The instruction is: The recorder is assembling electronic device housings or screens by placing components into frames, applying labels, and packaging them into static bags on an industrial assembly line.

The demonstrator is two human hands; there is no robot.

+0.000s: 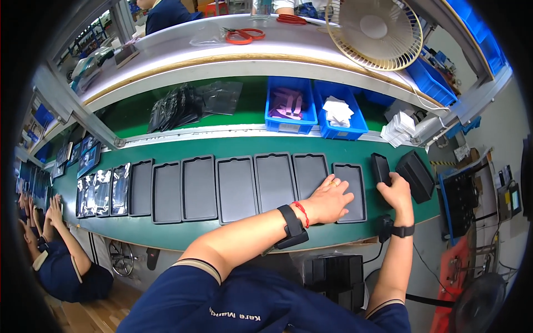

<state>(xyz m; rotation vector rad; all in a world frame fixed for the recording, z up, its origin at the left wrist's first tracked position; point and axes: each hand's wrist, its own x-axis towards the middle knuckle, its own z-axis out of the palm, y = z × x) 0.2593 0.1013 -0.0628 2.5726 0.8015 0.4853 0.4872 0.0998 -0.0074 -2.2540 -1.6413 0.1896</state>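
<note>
Several shallow black plastic trays (236, 188) lie side by side in a row on the green table. My left hand (328, 201) rests palm down with fingers apart, over the edges of the two rightmost trays in the row; one of these is the end tray (355, 194). At the right, my right hand (395, 191) is closed on the near end of a narrow-looking black tray (380, 168). Just beyond it stands a larger black stack of trays (417, 175). The fingertips under the held tray are hidden.
Trays with clear-wrapped contents (104, 191) sit at the row's left end. Behind are a blue bin of purple pieces (291, 126), a blue bin of white pieces (341, 133) and black bags (175, 108). Above, a shelf carries orange scissors (239, 36) and a fan (373, 28). Another person's hands (54, 212) are far left.
</note>
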